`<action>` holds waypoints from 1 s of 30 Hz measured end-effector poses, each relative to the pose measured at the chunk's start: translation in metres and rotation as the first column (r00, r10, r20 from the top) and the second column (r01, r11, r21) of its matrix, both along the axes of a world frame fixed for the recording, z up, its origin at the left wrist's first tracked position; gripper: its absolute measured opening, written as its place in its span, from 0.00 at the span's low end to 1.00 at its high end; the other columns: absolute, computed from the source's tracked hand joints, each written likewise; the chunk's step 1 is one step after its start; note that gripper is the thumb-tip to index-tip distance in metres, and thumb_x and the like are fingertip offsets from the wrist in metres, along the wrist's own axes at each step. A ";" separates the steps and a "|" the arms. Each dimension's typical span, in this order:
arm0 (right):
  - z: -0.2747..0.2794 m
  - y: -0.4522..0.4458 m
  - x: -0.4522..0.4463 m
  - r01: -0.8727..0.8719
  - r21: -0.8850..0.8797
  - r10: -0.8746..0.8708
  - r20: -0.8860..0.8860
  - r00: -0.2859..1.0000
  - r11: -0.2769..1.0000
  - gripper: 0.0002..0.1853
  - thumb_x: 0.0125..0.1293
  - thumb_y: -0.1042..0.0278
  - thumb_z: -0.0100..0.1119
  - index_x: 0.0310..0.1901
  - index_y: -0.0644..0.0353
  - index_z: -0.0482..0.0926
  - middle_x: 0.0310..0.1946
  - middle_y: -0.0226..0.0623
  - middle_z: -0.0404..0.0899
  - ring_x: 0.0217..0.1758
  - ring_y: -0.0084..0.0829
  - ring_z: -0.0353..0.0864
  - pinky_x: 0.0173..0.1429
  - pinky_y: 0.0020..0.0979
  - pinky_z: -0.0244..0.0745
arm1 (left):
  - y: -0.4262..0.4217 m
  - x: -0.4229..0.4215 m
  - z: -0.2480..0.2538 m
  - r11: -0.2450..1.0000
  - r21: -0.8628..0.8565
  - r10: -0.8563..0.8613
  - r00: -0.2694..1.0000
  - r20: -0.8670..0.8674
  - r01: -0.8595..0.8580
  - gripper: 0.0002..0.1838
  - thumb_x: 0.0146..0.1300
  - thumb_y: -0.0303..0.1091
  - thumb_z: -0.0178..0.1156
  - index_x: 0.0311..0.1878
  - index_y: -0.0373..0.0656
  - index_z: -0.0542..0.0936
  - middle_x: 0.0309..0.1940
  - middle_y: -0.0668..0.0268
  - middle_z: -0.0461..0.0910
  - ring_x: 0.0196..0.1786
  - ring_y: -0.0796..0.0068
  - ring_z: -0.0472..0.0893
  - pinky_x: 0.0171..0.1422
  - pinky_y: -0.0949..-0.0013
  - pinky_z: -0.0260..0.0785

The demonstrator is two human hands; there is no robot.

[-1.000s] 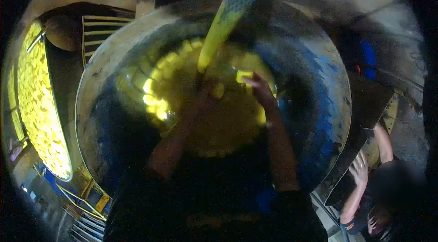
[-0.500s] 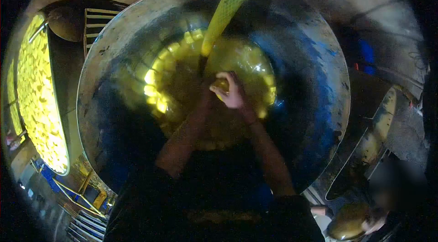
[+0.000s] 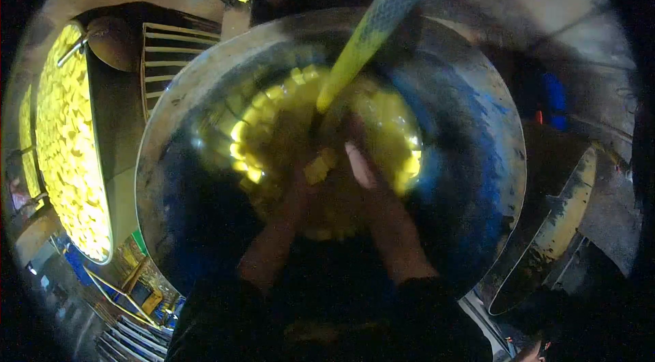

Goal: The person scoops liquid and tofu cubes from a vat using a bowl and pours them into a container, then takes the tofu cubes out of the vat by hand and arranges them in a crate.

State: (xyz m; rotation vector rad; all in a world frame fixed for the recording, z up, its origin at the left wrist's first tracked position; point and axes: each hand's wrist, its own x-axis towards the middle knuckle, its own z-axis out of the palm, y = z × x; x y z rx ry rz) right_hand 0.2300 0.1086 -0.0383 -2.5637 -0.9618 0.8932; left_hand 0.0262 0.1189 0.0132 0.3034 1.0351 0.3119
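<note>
Inscriptions: none that I can read from my remote post, whether on the large round vat (image 3: 151, 178), the mesh-patterned hose (image 3: 379, 21) reaching into it, or the broad pan (image 3: 102, 157) left of it.

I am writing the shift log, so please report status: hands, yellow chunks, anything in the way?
Left hand and right hand low in vat, grips unclear. Yellow chunk between them, other chunks around. Hose slants down just beyond, possibly obstructing.

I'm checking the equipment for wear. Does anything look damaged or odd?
Yes: the large vat has ragged blue and dark patches on its inner wall, on the picture's right. They look uneven beside the greyer rim; worn coating or staining, I can't tell.
</note>
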 end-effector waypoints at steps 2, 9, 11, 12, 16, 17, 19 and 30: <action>0.012 -0.015 0.001 -0.026 0.008 0.027 -0.122 0.992 1.000 0.30 0.68 0.54 0.52 0.65 0.66 0.64 0.55 0.56 0.73 0.55 0.46 0.73 0.60 0.43 0.66 | 0.002 -0.010 -0.001 0.999 -0.016 0.028 1.000 -0.005 -0.028 0.22 0.67 0.43 0.49 0.57 0.37 0.73 0.51 0.57 0.77 0.50 0.64 0.78 0.55 0.61 0.73; 0.027 -0.042 -0.006 -0.099 0.000 0.093 -0.327 0.941 0.995 0.28 0.69 0.56 0.53 0.64 0.64 0.65 0.53 0.51 0.74 0.49 0.39 0.76 0.52 0.37 0.70 | 0.021 -0.021 0.002 0.996 -0.003 0.090 0.996 0.025 -0.090 0.25 0.66 0.46 0.48 0.56 0.36 0.73 0.49 0.56 0.78 0.47 0.64 0.79 0.53 0.61 0.74; 0.022 -0.042 -0.020 -0.106 0.013 0.104 -0.331 0.938 0.994 0.27 0.69 0.56 0.53 0.64 0.63 0.65 0.53 0.50 0.75 0.47 0.38 0.76 0.50 0.36 0.72 | 0.027 -0.025 0.009 0.996 0.004 0.094 0.995 0.036 -0.094 0.25 0.66 0.47 0.48 0.56 0.35 0.73 0.48 0.56 0.78 0.47 0.64 0.79 0.52 0.61 0.75; 0.023 -0.043 -0.024 -0.096 0.035 0.102 -0.352 0.930 0.995 0.27 0.69 0.57 0.53 0.63 0.63 0.65 0.52 0.49 0.75 0.46 0.37 0.77 0.49 0.35 0.72 | 0.029 -0.027 0.012 0.996 0.005 0.094 0.995 0.045 -0.094 0.25 0.66 0.47 0.48 0.56 0.35 0.73 0.48 0.56 0.78 0.46 0.64 0.79 0.52 0.61 0.75; 0.062 -0.058 -0.015 0.200 0.184 -0.012 -0.707 0.707 0.962 0.25 0.69 0.58 0.54 0.63 0.62 0.66 0.51 0.46 0.76 0.42 0.33 0.78 0.44 0.32 0.75 | 0.040 -0.026 0.029 0.996 0.012 0.086 0.989 0.117 -0.088 0.27 0.65 0.49 0.48 0.56 0.35 0.73 0.47 0.56 0.79 0.45 0.63 0.80 0.51 0.61 0.75; 0.082 -0.061 -0.010 0.330 0.187 -0.033 -0.826 0.563 0.925 0.25 0.69 0.58 0.54 0.63 0.62 0.66 0.51 0.45 0.77 0.41 0.32 0.79 0.43 0.31 0.75 | 0.041 -0.023 0.034 0.996 0.013 0.082 0.986 0.145 -0.084 0.27 0.65 0.49 0.48 0.56 0.35 0.73 0.47 0.56 0.79 0.45 0.63 0.80 0.50 0.61 0.75; 0.129 -0.061 0.001 0.521 0.138 0.005 -0.969 0.248 0.842 0.24 0.69 0.58 0.54 0.62 0.61 0.66 0.50 0.44 0.77 0.39 0.30 0.79 0.41 0.30 0.76 | 0.044 -0.010 0.046 0.998 0.017 0.062 0.974 0.217 -0.068 0.28 0.65 0.50 0.47 0.56 0.35 0.73 0.46 0.55 0.79 0.44 0.63 0.80 0.50 0.61 0.76; 0.358 -0.075 -0.037 -0.129 0.681 0.272 -0.108 0.956 0.721 0.25 0.54 0.75 0.70 0.52 0.60 0.71 0.39 0.41 0.80 0.42 0.33 0.83 0.47 0.32 0.80 | 0.010 0.088 0.139 0.930 0.354 -0.270 0.837 0.477 0.098 0.29 0.67 0.53 0.42 0.53 0.35 0.74 0.43 0.56 0.80 0.43 0.64 0.81 0.50 0.61 0.76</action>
